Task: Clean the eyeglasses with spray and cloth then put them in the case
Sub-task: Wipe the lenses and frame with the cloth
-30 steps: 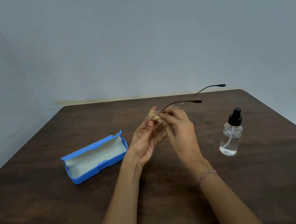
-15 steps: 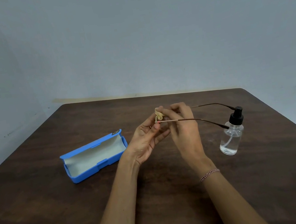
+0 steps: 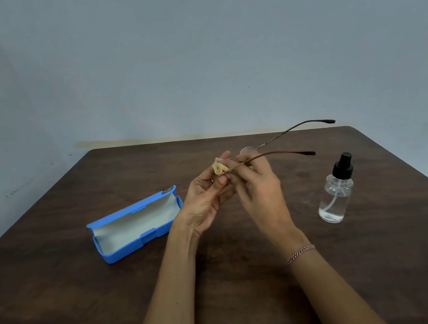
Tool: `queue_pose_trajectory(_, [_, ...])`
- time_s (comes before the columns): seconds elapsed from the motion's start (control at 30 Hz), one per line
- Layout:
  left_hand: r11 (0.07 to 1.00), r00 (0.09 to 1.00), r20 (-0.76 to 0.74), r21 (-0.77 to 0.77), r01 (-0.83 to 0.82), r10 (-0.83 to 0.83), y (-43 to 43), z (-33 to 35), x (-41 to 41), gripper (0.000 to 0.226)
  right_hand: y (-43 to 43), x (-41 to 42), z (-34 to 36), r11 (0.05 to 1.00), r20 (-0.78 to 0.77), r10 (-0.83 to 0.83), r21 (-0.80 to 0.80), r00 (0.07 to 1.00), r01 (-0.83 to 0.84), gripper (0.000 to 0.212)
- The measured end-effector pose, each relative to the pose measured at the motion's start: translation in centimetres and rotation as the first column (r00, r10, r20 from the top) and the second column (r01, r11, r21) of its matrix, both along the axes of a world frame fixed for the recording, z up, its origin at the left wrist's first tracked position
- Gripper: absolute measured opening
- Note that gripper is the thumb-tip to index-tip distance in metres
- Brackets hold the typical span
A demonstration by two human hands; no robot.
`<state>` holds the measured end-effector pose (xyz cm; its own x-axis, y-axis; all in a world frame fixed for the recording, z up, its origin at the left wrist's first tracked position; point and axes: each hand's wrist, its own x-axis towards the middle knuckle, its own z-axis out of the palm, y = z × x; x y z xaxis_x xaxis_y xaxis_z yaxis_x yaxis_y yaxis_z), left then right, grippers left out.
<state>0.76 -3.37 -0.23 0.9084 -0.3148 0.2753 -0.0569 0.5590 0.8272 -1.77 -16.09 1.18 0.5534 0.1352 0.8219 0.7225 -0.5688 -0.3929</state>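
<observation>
A: Why so placed, all of it?

B: Table (image 3: 62,311) kept bare near the hands; blue case (image 3: 136,224) left open, pale lining up, just to the left of the grip, probably to receive the glasses without a second movement. Spray bottle (image 3: 335,193) upright, cap on, to the right of the grip, well apart; spraying judged finished.

A: And the hands?

B: Left hand (image 3: 207,199) closed, thumb and fingers pinching a bunched beige cloth (image 3: 219,168) against one lens. Right hand (image 3: 259,188) closed also, gripping the eyeglasses (image 3: 276,153) at the front, next to the cloth, to steady the frame. Both raised above the table, between case and bottle.

A: The glasses, how looking?

B: Thin metal, brownish. Temples unfolded, pointing right and away from the grip, dark tips free in air. One round lens visible just beyond the fingers; the other hidden by cloth. Clean or not, impossible to tell.
</observation>
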Motion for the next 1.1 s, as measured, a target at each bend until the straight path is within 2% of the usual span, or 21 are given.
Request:
queue_pose_trajectory(0.07, [1.0,1.0,-0.009,-0.024,0.016,-0.016,0.0,0.1,-0.1,0.064,-0.1,0.3,0.1,0.997,0.035,-0.074,0.0,0.997,0.074,0.027])
queue_pose_trajectory(0.17, [1.0,0.999,-0.031,-0.005,0.025,-0.025,-0.1,0.2,-0.2,0.062,-0.1,0.4,0.0,0.989,-0.003,-0.15,0.009,0.989,0.15,0.034])
queue_pose_trajectory(0.23, [1.0,1.0,-0.019,-0.001,0.01,-0.01,-0.2,0.1,-0.1,0.063,-0.1,0.1,0.0,0.996,0.001,-0.091,0.007,0.996,0.091,0.038])
queue_pose_trajectory(0.33, [0.997,1.0,0.009,-0.071,-0.028,0.029,0.1,0.2,0.0,0.062,-0.5,0.0,0.1,0.999,0.023,0.033,0.008,0.999,-0.033,0.03])
queue_pose_trajectory(0.43, [0.989,0.999,0.013,-0.143,-0.028,0.03,0.4,0.4,-0.1,0.06,-0.7,0.1,0.0,0.999,0.044,0.007,-0.042,0.999,-0.005,0.026])
queue_pose_trajectory(0.57, [0.999,1.0,-0.013,-0.051,0.009,-0.01,0.1,0.2,0.0,0.061,-0.3,0.3,-0.2,0.995,0.016,-0.096,0.007,0.995,0.095,0.027])
queue_pose_trajectory(0.63, [1.0,1.0,-0.011,-0.029,-0.008,0.008,0.1,0.0,0.0,0.06,-0.1,0.2,-0.2,0.998,0.007,-0.055,0.026,0.998,0.055,0.031])
queue_pose_trajectory(0.73, [0.996,0.999,0.003,-0.083,-0.038,0.038,0.4,0.1,0.1,0.059,0.0,0.0,-0.1,0.997,0.032,0.071,0.019,0.997,-0.072,0.027])
queue_pose_trajectory(0.8, [0.994,0.999,0.006,-0.098,-0.039,0.04,0.6,0.1,0.1,0.059,-0.2,0.1,-0.1,0.997,0.039,0.081,0.015,0.996,-0.081,0.025])
queue_pose_trajectory(0.97, [1.0,1.0,0.016,0.012,-0.021,0.021,0.3,0.1,0.1,0.062,-0.1,0.3,-0.1,0.991,0.006,-0.127,0.029,0.992,0.127,0.025])
queue_pose_trajectory(1.1, [0.998,1.0,0.009,0.064,-0.013,0.013,0.2,0.3,-0.1,0.062,0.3,0.4,0.1,0.979,-0.039,-0.202,0.014,0.979,0.203,0.028])
